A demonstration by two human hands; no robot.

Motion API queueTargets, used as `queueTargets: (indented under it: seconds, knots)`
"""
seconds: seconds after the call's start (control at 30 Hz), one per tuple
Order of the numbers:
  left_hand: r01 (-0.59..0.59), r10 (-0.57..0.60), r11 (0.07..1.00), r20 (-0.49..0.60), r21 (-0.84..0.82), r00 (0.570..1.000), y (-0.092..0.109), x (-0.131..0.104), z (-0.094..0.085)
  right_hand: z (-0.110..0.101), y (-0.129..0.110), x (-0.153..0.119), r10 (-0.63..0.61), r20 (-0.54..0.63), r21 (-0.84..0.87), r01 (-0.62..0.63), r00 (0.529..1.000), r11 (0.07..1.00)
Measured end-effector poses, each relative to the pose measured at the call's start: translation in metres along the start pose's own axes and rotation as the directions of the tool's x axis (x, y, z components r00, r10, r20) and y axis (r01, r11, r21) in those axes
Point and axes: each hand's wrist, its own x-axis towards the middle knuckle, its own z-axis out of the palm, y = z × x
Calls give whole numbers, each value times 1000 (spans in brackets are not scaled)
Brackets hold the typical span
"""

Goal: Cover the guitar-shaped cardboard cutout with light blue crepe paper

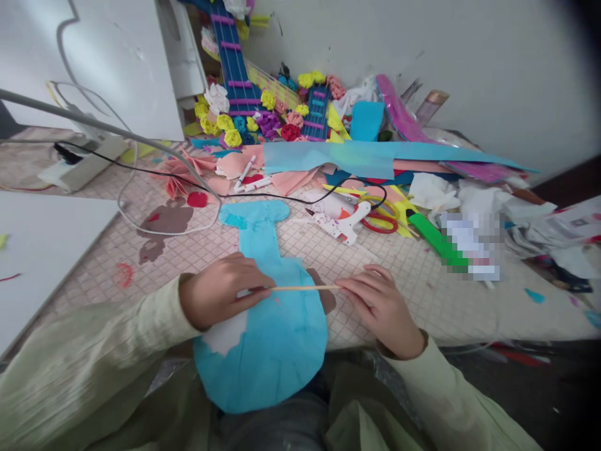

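A thin pale wooden stick (305,288) stretches level between my two hands. My left hand (230,289) pinches one end, and my right hand (381,305) pinches the other. Below the stick lies a guitar-shaped cutout (282,351) covered in light blue paper. Its narrow neck points away from me, while its round body hangs over the table's near edge toward my lap. Beside my left wrist, a whitish patch shows on the body. My fingers hide both tips of the stick.
Past the cutout lie a white glue gun (345,222), red-handled scissors (381,220) and a green cutter (436,238). Paper-flower guitars (237,69) lean at the back wall. A black cable (263,195) crosses the table from a power strip (84,160). A white board (51,250) lies left.
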Motion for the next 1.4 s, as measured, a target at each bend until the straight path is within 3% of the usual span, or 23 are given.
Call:
queueTargets:
  seconds: [0.07,0.17,0.23,0.37,0.5,0.63,0.7,0.83,1.0,1.07,1.17,1.23,1.33,1.4]
  knots:
    - [28,-28,1000,-21,6,999,1,-8,0,0,-4,2,-4,-27,13,5,1000,1000]
    - [64,-67,997,-85,-38,994,2,-12,0,0,-21,3,30,-182,22,-26,983,999]
    - [105,-119,987,-120,-122,986,4,-12,0,2,-37,5,75,-191,138,-49,979,989]
    - [220,-279,915,-136,-339,951,16,-7,-7,13,-63,20,156,73,409,-172,985,896]
    - [200,-297,839,-117,-507,948,36,-1,-18,20,-77,45,193,200,529,-272,961,804]
    - [164,-297,804,-148,-572,943,54,2,-24,15,-93,57,159,321,752,-353,934,557]
    - [150,-304,805,-181,-575,935,60,1,-25,9,-98,52,178,371,776,-410,911,480]
    - [151,-318,823,-223,-547,922,63,-3,-24,-13,-88,28,254,416,727,-487,873,484]
    - [112,-289,826,-245,-553,926,71,-2,-22,-32,-74,3,431,309,762,-492,848,422]
    - [77,-256,815,-239,-574,937,79,3,-20,-29,-82,3,394,322,808,-467,861,359]
    - [40,-230,770,-218,-637,948,95,10,-17,-19,-104,8,206,415,870,-453,886,193]
    - [27,-233,732,-212,-681,949,102,12,-15,-16,-116,9,157,427,892,-444,890,90]
    - [8,-248,695,-230,-719,941,104,9,-13,-23,-118,-5,212,461,875,-481,862,54]
    - [5,-260,699,-247,-716,933,100,4,-12,-36,-103,-25,250,506,836,-541,825,91]
